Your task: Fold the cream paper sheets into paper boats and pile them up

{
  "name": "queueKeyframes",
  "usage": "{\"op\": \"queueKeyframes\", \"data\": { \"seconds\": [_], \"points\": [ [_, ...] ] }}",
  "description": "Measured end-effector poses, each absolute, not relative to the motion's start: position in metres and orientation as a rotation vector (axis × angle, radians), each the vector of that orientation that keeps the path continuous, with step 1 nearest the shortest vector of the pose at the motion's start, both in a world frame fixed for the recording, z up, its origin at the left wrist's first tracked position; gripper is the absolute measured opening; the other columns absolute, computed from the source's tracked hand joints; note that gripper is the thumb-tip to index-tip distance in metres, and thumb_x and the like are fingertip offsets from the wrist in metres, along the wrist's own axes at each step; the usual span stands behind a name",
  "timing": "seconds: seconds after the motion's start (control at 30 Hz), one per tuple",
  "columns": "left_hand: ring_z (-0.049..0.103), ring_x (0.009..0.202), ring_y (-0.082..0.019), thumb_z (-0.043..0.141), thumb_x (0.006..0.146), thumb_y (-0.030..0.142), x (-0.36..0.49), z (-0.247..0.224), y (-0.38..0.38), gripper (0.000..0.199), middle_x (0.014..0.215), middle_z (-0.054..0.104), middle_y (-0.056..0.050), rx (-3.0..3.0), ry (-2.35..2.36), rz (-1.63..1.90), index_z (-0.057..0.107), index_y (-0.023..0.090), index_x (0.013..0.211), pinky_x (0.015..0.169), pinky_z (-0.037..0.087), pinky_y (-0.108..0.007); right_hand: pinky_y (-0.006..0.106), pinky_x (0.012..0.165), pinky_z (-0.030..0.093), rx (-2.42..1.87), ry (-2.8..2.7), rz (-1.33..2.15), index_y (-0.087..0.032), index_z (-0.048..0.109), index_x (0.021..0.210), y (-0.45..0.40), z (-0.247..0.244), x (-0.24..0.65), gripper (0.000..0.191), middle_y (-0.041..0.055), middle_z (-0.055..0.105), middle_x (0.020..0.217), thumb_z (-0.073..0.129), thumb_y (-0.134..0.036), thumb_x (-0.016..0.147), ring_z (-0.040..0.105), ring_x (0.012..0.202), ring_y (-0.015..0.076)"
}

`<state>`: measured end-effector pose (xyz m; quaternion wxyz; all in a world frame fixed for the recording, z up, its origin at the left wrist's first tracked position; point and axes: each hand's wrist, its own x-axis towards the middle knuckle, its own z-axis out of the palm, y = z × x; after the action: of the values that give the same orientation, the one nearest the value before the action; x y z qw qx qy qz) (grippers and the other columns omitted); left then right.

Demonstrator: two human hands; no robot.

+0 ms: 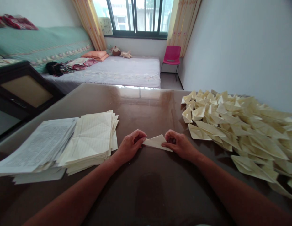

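Note:
Between my hands, just above or on the brown table (146,185), is a small folded paper (155,142) in cream, with a pointed flap standing up toward its right side. My left hand (131,143) pinches its left tip between thumb and fingers. At the other end, my right hand (178,143) grips the paper, the thumb lying along its near face and the fingers curled behind. A large heap of folded paper boats (232,122) lies to the right of my right hand. Left of my left hand sits a stack of creased lined paper (89,135).
A stack of printed sheets (39,147) lies at the far left of the table. Beyond the table are a bed (136,70), a pink chair (172,56) and a window. A dark cabinet (25,88) stands at the left, a white wall (242,47) at the right.

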<state>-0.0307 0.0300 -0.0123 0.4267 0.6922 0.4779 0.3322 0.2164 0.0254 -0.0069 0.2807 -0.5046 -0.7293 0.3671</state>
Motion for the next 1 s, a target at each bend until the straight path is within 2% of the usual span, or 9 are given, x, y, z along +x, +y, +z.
{"op": "queueKeyframes", "data": {
  "seconds": [0.13,0.33,0.47,0.63,0.77,0.87,1.0],
  "points": [
    [0.054,0.055,-0.008,0.058,0.085,0.034,-0.026,-0.011,0.03,0.019,0.072,0.056,0.004,1.5,1.074,0.874,0.051,0.018,0.091,0.047,0.045,-0.018,0.021,0.053,0.034,-1.348,-1.898,0.978,-0.02,0.053,0.077,0.026,-0.008,0.216,0.02,-0.0055,0.051,0.064,0.069,-0.032,0.077,0.042,0.057,0.0089],
    [0.054,0.051,-0.009,0.057,0.085,0.04,-0.022,-0.009,0.027,0.024,0.063,0.058,0.004,1.385,1.069,0.868,0.052,0.017,0.088,0.043,0.041,-0.016,0.021,0.054,0.035,-1.332,-1.816,1.091,-0.019,0.051,0.079,0.027,-0.01,0.216,0.022,-0.0047,0.051,0.067,0.067,-0.035,0.078,0.043,0.06,0.0094],
    [0.046,0.047,-0.004,0.064,0.08,0.04,-0.023,0.001,0.025,0.027,0.062,0.055,0.005,1.357,1.081,0.871,0.056,0.016,0.088,0.041,0.033,-0.013,0.021,0.054,0.034,-1.31,-1.847,1.126,-0.019,0.05,0.079,0.026,-0.007,0.216,0.023,-0.0049,0.049,0.066,0.067,-0.035,0.078,0.041,0.059,0.0091],
    [0.041,0.042,-0.002,0.063,0.081,0.043,-0.023,0.007,0.024,0.03,0.061,0.053,0.006,1.26,1.003,0.753,0.053,0.016,0.091,0.038,0.027,-0.012,0.022,0.053,0.034,-1.301,-1.854,1.123,-0.02,0.049,0.078,0.025,-0.004,0.216,0.025,-0.0048,0.048,0.066,0.066,-0.038,0.078,0.041,0.059,0.0094],
    [0.051,0.048,-0.006,0.061,0.081,0.043,-0.022,0.001,0.025,0.029,0.063,0.053,0.005,1.315,1.019,0.785,0.052,0.016,0.089,0.038,0.037,-0.013,0.022,0.052,0.034,-1.323,-1.829,1.126,-0.02,0.05,0.079,0.025,-0.006,0.215,0.024,-0.0046,0.048,0.066,0.065,-0.038,0.079,0.041,0.059,0.0097],
    [0.056,0.054,-0.008,0.058,0.084,0.04,-0.022,-0.002,0.025,0.025,0.066,0.058,0.002,1.406,1.067,0.816,0.055,0.015,0.09,0.045,0.047,-0.017,0.022,0.053,0.035,-1.345,-1.799,1.113,-0.02,0.05,0.079,0.025,-0.008,0.215,0.024,-0.004,0.05,0.067,0.064,-0.039,0.079,0.044,0.059,0.0102],
    [0.06,0.061,-0.01,0.058,0.084,0.038,-0.021,-0.004,0.023,0.028,0.072,0.064,-0.001,1.452,1.127,0.854,0.059,0.014,0.099,0.052,0.053,-0.02,0.022,0.054,0.036,-1.349,-1.758,1.09,-0.02,0.049,0.079,0.025,-0.01,0.215,0.026,-0.0033,0.052,0.067,0.063,-0.042,0.08,0.045,0.06,0.0107]
  ]
}}
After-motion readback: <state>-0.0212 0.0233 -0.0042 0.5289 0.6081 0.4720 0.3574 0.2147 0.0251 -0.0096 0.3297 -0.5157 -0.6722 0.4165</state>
